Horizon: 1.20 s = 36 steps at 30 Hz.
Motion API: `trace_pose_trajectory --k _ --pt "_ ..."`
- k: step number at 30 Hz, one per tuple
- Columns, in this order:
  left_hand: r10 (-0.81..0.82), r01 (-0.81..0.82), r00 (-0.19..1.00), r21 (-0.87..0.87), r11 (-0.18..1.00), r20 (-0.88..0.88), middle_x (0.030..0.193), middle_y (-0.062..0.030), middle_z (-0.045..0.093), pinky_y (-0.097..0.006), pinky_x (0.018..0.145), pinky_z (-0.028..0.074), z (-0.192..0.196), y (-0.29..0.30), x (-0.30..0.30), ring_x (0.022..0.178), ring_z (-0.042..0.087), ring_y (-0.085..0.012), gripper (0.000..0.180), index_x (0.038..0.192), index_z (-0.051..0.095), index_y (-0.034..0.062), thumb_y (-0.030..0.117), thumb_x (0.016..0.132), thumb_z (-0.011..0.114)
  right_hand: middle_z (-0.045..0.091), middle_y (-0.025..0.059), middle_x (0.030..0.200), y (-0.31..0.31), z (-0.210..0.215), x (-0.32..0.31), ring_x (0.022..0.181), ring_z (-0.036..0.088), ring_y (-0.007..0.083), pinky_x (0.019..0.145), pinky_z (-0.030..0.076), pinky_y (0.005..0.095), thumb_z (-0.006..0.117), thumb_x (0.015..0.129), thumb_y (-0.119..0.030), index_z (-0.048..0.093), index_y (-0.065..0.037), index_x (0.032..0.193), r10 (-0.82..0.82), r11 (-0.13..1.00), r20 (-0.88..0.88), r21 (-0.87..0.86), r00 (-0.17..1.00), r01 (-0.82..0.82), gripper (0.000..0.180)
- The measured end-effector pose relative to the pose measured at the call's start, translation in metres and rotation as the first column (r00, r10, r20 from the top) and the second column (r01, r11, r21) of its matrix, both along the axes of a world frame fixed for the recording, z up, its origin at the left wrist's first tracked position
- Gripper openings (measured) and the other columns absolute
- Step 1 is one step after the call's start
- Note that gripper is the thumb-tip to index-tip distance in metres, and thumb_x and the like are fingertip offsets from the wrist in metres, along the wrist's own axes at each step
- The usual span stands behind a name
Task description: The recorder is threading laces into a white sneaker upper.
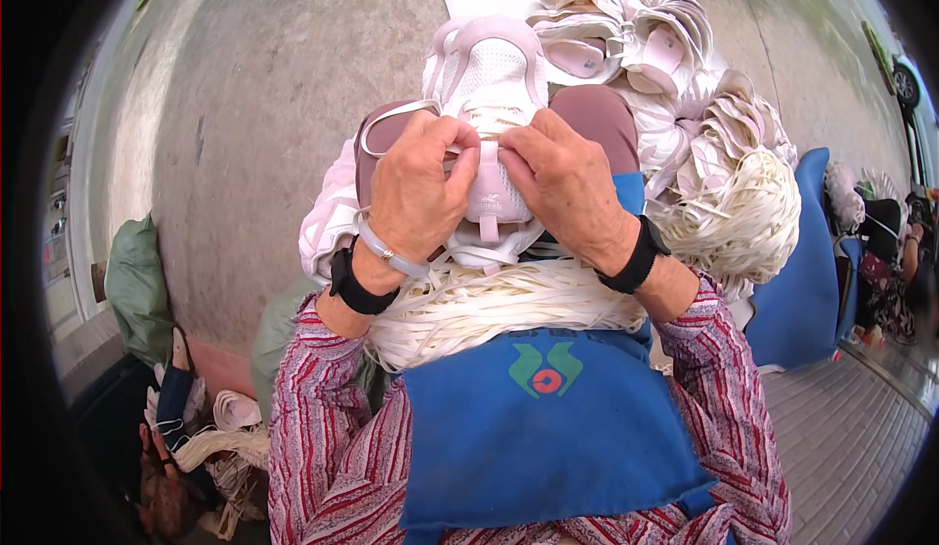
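Observation:
A white and pale pink shoe upper (494, 70) lies across my knees with its toe pointing away from me. My left hand (423, 185) is closed in a pinch at the left side of the lace opening. From it a white shoelace (377, 119) loops out to the left. Opposite, my right hand (565, 188) also pinches at the lacing, thumb against forefinger; its fingertips partly hide the lace there. Between the hands shows the pink tongue (489, 193). A thick bundle of loose white laces (479, 315) rests on my lap over the blue apron (548, 437).
Stacked shoe uppers (665, 46) are ahead to the right, beside a large lace bundle (738, 217). More uppers (333, 212) lie left of my knees. A green sack (142, 286) stands at far left. Another person's hand (156, 442) appears at lower left; other people sit at far right.

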State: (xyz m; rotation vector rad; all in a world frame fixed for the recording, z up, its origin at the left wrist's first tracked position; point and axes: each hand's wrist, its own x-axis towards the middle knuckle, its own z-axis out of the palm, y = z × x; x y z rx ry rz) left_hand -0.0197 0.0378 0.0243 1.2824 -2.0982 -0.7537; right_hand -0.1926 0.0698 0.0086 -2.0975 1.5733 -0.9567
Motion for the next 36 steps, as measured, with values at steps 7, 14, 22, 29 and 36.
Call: trace_pose_trajectory --k 7,14,22,29,36 --pt "-0.001 -0.004 0.992 -0.042 0.999 -0.128 0.094 -0.0104 0.058 -0.03 0.079 0.046 -0.005 0.004 0.007 0.086 0.058 -0.0234 0.022 0.097 0.058 0.0 0.003 0.078 0.068 0.054 0.0092 0.078 -0.002 0.02 -0.019 0.063 0.058 0.0256 0.053 0.046 0.0346 0.066 0.079 -0.006 0.062 -0.005 0.086 0.024 0.998 0.062 -0.056 0.998 -0.02 0.008" --pt "0.112 -0.098 0.987 0.118 0.988 -0.12 0.085 -0.0108 0.053 -0.034 0.065 0.047 -0.007 0.012 0.029 0.073 0.055 -0.0244 0.027 0.091 0.054 0.0 0.014 0.078 0.073 0.063 0.0079 0.102 0.007 0.039 -0.046 0.069 0.058 0.007 0.059 0.047 0.021 0.055 0.095 -0.016 0.059 -0.002 0.098 -0.167 0.942 0.781 0.307 0.601 -0.136 0.016" --pt "-0.002 0.024 0.99 0.157 0.987 -0.139 0.089 -0.0087 0.061 -0.028 0.074 0.046 -0.014 0.015 0.036 0.082 0.058 -0.0173 0.015 0.098 0.057 0.0 0.011 0.089 0.062 0.037 -0.0031 0.061 0.015 0.054 -0.043 0.051 0.046 0.0072 0.051 0.043 0.0196 0.044 0.099 -0.021 0.046 -0.007 0.098 -0.194 0.86 0.945 0.293 0.262 -0.418 0.014" --pt "-0.012 0.035 0.992 0.178 0.983 -0.123 0.085 -0.0094 0.06 -0.028 0.071 0.046 -0.018 0.012 0.037 0.076 0.057 -0.0173 0.011 0.096 0.057 -0.0003 0.009 0.091 0.058 0.03 -0.0071 0.059 0.048 0.055 -0.154 0.042 0.024 0.0018 0.033 0.021 0.0179 0.044 0.1 -0.02 0.047 -0.006 0.104 -0.472 0.831 0.88 0.463 0.051 -0.308 0.015" --pt "-0.007 0.027 0.994 0.187 0.982 -0.108 0.077 -0.0071 0.058 -0.028 0.066 0.045 -0.013 0.012 0.04 0.07 0.053 -0.0156 0.01 0.092 0.056 -0.0006 0.009 0.091 0.057 0.03 -0.0047 0.059 0.09 0.014 -0.288 0.042 0.026 0.0043 0.034 0.023 0.0193 0.039 0.101 -0.014 0.051 0.002 0.101 -0.416 0.909 0.882 0.408 -0.222 -0.084 0.021"
